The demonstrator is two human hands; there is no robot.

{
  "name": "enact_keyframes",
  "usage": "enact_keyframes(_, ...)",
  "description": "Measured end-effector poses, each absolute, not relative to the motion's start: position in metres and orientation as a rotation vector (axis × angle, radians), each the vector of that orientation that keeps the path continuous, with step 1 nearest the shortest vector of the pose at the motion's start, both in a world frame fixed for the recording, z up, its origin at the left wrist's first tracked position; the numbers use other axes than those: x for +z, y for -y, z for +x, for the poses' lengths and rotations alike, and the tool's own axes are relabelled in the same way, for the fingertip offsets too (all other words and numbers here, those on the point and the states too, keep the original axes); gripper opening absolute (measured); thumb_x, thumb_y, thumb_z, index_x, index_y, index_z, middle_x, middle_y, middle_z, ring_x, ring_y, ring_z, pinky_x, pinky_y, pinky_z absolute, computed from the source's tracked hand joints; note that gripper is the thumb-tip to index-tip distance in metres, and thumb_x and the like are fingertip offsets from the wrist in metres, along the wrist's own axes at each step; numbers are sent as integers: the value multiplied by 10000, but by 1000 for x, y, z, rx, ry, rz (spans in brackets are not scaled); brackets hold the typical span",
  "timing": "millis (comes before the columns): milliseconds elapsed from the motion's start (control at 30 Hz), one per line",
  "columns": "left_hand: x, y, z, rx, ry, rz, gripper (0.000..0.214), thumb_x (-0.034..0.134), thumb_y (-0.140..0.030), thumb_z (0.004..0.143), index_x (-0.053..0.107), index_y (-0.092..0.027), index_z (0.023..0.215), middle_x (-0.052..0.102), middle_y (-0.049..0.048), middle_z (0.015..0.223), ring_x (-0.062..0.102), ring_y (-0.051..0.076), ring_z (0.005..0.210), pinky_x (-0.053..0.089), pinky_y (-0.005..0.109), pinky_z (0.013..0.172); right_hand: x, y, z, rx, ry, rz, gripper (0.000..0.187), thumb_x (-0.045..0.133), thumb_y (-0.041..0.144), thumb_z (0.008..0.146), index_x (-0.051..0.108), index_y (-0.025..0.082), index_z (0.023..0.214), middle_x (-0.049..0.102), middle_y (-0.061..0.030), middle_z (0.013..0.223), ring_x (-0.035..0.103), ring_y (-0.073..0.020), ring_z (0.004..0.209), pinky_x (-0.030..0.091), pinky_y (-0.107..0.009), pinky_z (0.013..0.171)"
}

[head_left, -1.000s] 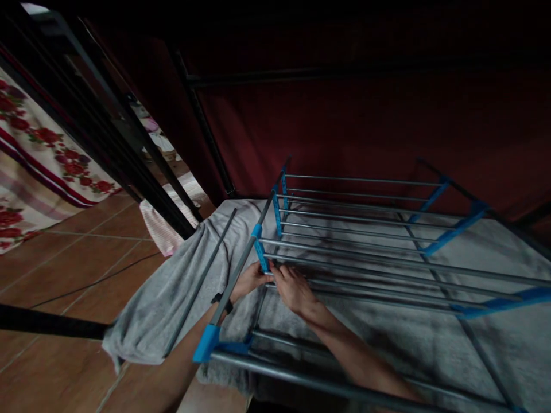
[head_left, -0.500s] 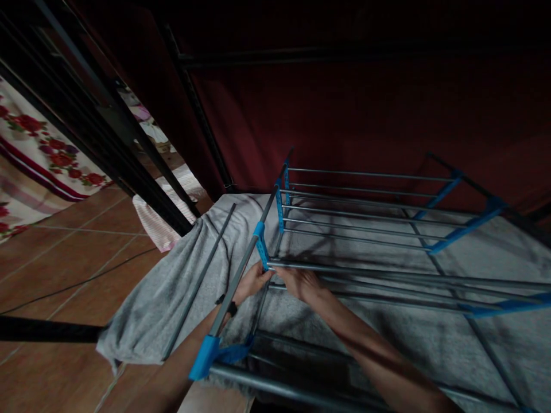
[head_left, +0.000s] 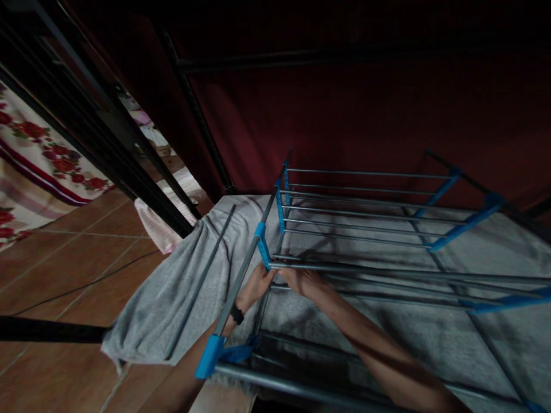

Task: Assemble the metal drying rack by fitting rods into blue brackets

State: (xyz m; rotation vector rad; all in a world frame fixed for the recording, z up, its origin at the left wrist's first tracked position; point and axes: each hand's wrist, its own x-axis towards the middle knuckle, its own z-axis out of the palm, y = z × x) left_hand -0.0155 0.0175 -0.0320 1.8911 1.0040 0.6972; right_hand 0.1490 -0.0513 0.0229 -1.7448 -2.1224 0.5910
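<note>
A rack of grey metal tubes and blue plastic brackets lies on its side over a grey blanket (head_left: pixel 142 310). My left hand (head_left: pixel 257 283), with a dark band on its wrist, closes around the lower end of a blue bracket (head_left: pixel 263 248) on the near-left upright tube (head_left: pixel 241 275). Close beside it, my right hand (head_left: pixel 301 281) is closed on the left end of a metal crossbar (head_left: pixel 387 272) where it meets that bracket. Both sets of fingertips are partly hidden. At the lower left, another blue bracket (head_left: pixel 210 357) joins the upright to a nearer tube.
A loose metal tube (head_left: pixel 200 284) rests on the blanket left of the rack. Behind stands a dark red cloth panel (head_left: pixel 344 115) in a black frame. To the left are black posts, a tiled floor (head_left: pixel 77 258), a thin cable and a flowered cloth (head_left: pixel 55 152).
My hands stay at the same bracket with slight finger shifts. The left end of a thin crossbar now shows just above my right hand. The view has shifted slightly.
</note>
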Motion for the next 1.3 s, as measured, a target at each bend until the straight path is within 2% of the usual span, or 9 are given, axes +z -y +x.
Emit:
enact_keyframes(167, -34, -15, -14, 705, -1039, 1925, 324, 488, -453, 918, 625, -187, 793, 719, 72, 821, 659, 262, 939, 531, 374, 867, 19, 48, 151, 611, 2135, -1745, 334, 444, 288, 1032, 635, 243, 1303, 681, -55, 1279, 628, -253, 1174, 472, -374, 1043)
enact_keyframes(333, -32, -14, -13, 699, -1064, 1933, 324, 477, -440, 924, 604, -203, 743, 668, 49, 692, 656, 273, 952, 529, 365, 850, 20, 45, 152, 623, 2140, -1749, 317, 467, 259, 1022, 672, 207, 1259, 667, -79, 1306, 621, -276, 1191, 472, -403, 1050)
enact_keyframes(700, -41, -16, -16, 720, -1027, 1939, 287, 480, -418, 933, 620, -184, 843, 711, 86, 847, 646, 273, 997, 515, 406, 922, 25, 46, 152, 609, 2099, -1780, 280, 512, 306, 1011, 678, 212, 1216, 721, -66, 1150, 653, -261, 1080, 500, -391, 987)
enact_keyframes(900, -45, -23, -15, 709, -943, 1922, 300, 505, -434, 922, 644, -169, 930, 716, 85, 898, 638, 276, 1048, 511, 425, 954, 25, 54, 150, 552, 2120, -1791, 306, 463, 311, 1034, 633, 220, 1272, 706, -84, 1158, 646, -269, 1095, 505, -405, 972)
enact_keyframes(1000, -49, -29, -21, 705, -857, 1890, 318, 596, -430, 871, 641, -164, 1039, 716, 84, 965, 640, 269, 1047, 522, 413, 937, 13, 72, 152, 369, 2203, -1683, 372, 428, 199, 1024, 564, 243, 1368, 634, -88, 1312, 599, -249, 1193, 483, -395, 1018)
enact_keyframes(1100, -58, -30, -34, 678, -800, 1827, 436, 649, -355, 828, 572, -170, 1214, 699, 69, 1008, 646, 239, 981, 539, 381, 868, -11, 96, 158, 128, 2343, -1446, 468, 412, 97, 994, 508, 236, 1431, 517, -79, 1465, 495, -221, 1321, 418, -376, 1107)
enact_keyframes(1200, -68, -27, -44, 583, -816, 1786, 482, 628, -267, 817, 508, -189, 1278, 670, 20, 908, 633, 188, 824, 536, 340, 779, -38, 113, 163, 135, 2382, -1475, 452, 434, 93, 985, 526, 213, 1412, 544, -81, 1426, 512, -211, 1285, 427, -359, 1093)
enact_keyframes(1300, -74, -24, -47, 553, -805, 1763, 510, 621, -199, 783, 490, -205, 1276, 662, 23, 963, 633, 190, 867, 531, 348, 810, -55, 113, 164, 219, 2295, -1744, 398, 453, 154, 1001, 549, 181, 1386, 582, -110, 1363, 554, -238, 1213, 443, -393, 1062)
